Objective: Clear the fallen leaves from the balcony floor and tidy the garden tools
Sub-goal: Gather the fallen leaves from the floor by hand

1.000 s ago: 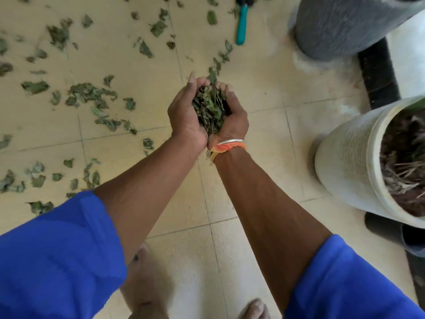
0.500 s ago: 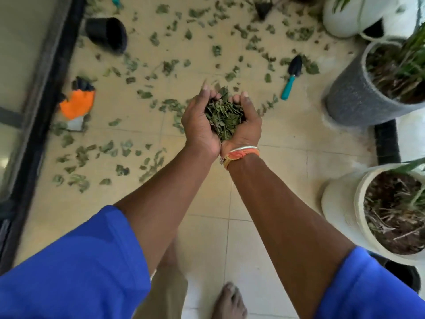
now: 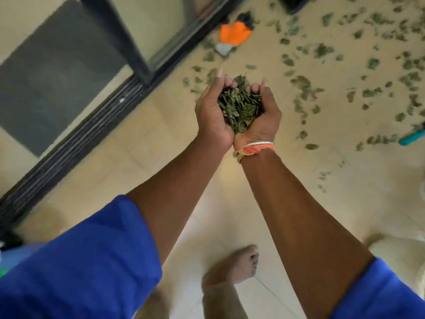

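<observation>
Since the earlier frame the view has been swung to the left. The plant pots are no longer seen at 3 o'clock, and a door track and a grey mat have come in at 9 to 10 o'clock. The handful of leaves is unchanged. It is held at the centre of the view, well above the floor, and is cupped between the left hand and the right hand. The hands are pressed together at the heels, with the fingers curled up around the heap.

Scattered leaves are left on the floor from 12 to 3 o'clock. The glove, formerly at 9 o'clock, is now seen at 12 o'clock. The trowel has been pushed out to the 3 o'clock edge. A bare foot is seen at 6 o'clock.

The step in hand is judged to be the carrying away of a gathered load. No bin is shown, so one must be found. The hands should be kept sealed and level until the load can be dropped. Much sweeping-up, and both tools, are still to be dealt with.
</observation>
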`<move>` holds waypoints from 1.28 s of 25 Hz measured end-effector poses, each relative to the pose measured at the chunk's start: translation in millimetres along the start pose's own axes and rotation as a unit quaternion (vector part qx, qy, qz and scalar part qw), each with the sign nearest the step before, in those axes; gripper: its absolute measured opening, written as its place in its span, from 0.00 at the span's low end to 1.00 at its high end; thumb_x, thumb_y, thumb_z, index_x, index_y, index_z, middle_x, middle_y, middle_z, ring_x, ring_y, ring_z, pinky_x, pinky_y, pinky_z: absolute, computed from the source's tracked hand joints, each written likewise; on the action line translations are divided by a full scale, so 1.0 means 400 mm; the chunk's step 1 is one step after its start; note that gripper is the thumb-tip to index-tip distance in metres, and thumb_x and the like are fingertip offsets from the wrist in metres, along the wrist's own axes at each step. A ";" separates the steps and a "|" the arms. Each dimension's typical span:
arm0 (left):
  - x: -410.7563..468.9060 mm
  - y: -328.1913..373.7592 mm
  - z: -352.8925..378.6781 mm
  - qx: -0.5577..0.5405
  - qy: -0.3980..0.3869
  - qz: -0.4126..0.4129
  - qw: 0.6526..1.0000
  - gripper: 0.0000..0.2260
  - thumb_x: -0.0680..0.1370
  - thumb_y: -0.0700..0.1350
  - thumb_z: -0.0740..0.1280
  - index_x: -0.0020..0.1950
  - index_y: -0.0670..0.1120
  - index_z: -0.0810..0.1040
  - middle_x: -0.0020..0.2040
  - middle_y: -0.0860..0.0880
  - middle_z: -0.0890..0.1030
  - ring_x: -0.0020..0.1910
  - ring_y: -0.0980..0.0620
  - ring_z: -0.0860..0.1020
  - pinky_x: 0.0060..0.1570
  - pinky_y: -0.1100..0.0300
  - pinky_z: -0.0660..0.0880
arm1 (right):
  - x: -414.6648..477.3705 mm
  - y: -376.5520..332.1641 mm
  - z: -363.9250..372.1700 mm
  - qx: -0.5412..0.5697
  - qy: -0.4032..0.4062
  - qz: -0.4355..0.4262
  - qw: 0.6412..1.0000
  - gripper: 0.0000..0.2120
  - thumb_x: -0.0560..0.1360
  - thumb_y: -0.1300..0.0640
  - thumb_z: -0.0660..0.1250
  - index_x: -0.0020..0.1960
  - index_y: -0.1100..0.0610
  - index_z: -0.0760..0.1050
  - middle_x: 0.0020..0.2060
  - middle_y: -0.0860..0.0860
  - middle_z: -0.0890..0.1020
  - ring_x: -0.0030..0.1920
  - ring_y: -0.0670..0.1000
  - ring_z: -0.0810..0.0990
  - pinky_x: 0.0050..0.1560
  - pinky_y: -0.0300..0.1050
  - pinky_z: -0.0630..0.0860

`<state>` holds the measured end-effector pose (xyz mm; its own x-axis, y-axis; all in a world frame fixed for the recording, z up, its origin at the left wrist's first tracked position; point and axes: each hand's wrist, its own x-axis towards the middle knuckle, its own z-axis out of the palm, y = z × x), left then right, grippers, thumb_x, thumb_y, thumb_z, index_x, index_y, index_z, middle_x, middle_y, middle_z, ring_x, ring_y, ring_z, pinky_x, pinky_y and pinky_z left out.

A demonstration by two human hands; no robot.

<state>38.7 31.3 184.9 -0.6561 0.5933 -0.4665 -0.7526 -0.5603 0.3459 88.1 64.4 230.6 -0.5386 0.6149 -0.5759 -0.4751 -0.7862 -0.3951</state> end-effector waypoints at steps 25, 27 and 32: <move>-1.103 0.869 -1.119 -0.251 0.469 0.414 0.738 0.14 0.82 0.50 0.63 0.43 0.41 0.76 0.41 0.43 0.78 0.41 0.45 0.80 0.48 0.53 0.80 | -0.884 1.528 -0.224 -0.644 -0.320 0.312 0.621 0.11 0.77 0.59 0.68 0.37 0.56 0.80 0.34 0.51 0.81 0.41 0.52 0.79 0.49 0.39 0.78; -1.119 0.877 -1.197 -0.175 0.550 0.367 0.730 0.15 0.82 0.52 0.64 0.55 0.41 0.80 0.51 0.45 0.83 0.51 0.48 0.81 0.59 0.54 0.76 | -0.876 1.562 -0.232 -0.685 -0.337 0.293 0.575 0.13 0.81 0.56 0.64 0.47 0.63 0.81 0.42 0.58 0.83 0.44 0.53 0.78 0.43 0.34 0.74; -1.163 0.885 -1.272 -0.083 0.608 0.284 0.736 0.22 0.81 0.56 0.62 0.69 0.45 0.76 0.65 0.49 0.80 0.65 0.54 0.76 0.74 0.53 0.60 | -0.817 1.605 -0.251 -0.729 -0.334 0.292 0.522 0.18 0.84 0.48 0.55 0.52 0.57 0.80 0.47 0.53 0.80 0.48 0.51 0.76 0.56 0.45 0.72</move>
<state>106.0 -737.1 109.9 -0.2504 -0.6644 -0.7042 -0.2932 -0.6411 0.7092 28.9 -647.3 93.4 -0.6496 -0.2541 -0.7165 0.6767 0.2363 -0.6973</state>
